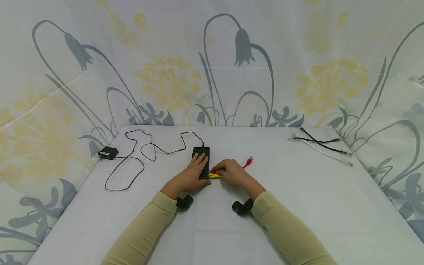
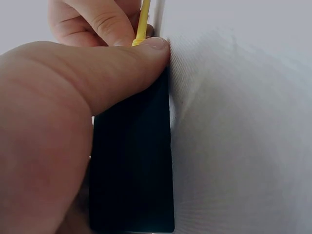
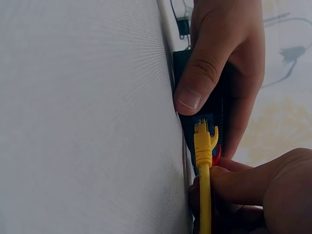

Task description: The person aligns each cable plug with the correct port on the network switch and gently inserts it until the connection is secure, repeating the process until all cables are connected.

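A black network switch [image 1: 206, 162] lies on the table, its port side facing right. My left hand [image 1: 190, 175] grips it, fingers over the top and thumb along the near end. Beside that side, my right hand [image 1: 233, 172] pinches a yellow network cable [image 3: 204, 195] close behind its plug [image 3: 202, 146]. The plug's contacts show at the mouth of a blue port [image 3: 207, 118]. Just behind it is a red network cable [image 1: 213, 171]; its other plug [image 1: 249, 161] lies beyond my right hand. The yellow cable's far end is hidden.
A black power adapter [image 1: 108, 152] sits at the left table edge, its thin cord [image 1: 124, 188] looping across to the switch. Two black cables [image 1: 319, 141] and a white one [image 1: 326, 152] lie crossed at the far right. Floral cloth [image 1: 185, 73] hangs behind the table.
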Tool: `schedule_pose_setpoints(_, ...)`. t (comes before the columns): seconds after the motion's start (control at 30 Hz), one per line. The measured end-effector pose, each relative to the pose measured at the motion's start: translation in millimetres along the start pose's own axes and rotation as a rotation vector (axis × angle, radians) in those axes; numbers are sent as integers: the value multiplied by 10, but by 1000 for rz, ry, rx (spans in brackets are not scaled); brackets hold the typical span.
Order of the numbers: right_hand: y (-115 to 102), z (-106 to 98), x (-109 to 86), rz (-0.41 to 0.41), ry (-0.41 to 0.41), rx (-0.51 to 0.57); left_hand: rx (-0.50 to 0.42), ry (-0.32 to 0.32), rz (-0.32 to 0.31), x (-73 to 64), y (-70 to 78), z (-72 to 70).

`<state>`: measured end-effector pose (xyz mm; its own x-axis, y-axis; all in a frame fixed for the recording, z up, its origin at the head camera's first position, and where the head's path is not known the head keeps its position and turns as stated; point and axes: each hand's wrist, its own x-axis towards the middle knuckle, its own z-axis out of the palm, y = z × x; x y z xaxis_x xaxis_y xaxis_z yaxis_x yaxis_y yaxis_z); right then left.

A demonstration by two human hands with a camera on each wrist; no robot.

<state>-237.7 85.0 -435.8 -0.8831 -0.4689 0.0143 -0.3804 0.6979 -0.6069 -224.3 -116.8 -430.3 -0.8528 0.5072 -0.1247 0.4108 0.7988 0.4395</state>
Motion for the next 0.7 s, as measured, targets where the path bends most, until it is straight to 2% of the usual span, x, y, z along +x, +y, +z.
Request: schedule_pose_setpoints(0.7,-38,5,26,14,6,4,16,-1,-8,11,24,-9)
